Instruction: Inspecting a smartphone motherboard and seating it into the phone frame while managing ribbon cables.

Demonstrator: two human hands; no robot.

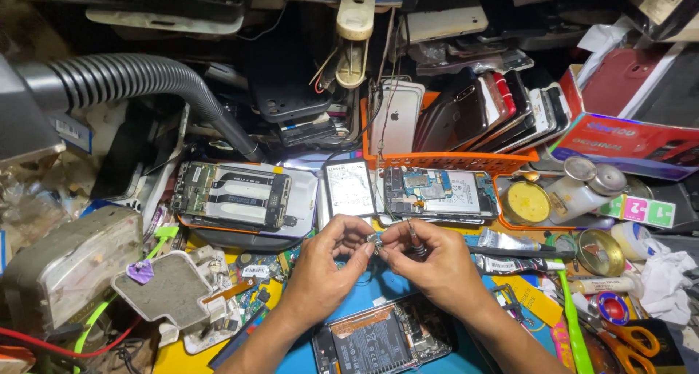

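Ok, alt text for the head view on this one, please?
Two bare hands, left hand and right hand, pinch a small metal part together over a cluttered phone-repair bench, above an opened phone; an orange basket of phones stands behind.

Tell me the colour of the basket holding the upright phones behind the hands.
Orange. The basket shows best in the head view, its slotted front wall bright orange.

Tiny metal part (376, 239) between the hands too small to identify, opened phone (382, 339) cut off by bottom edge
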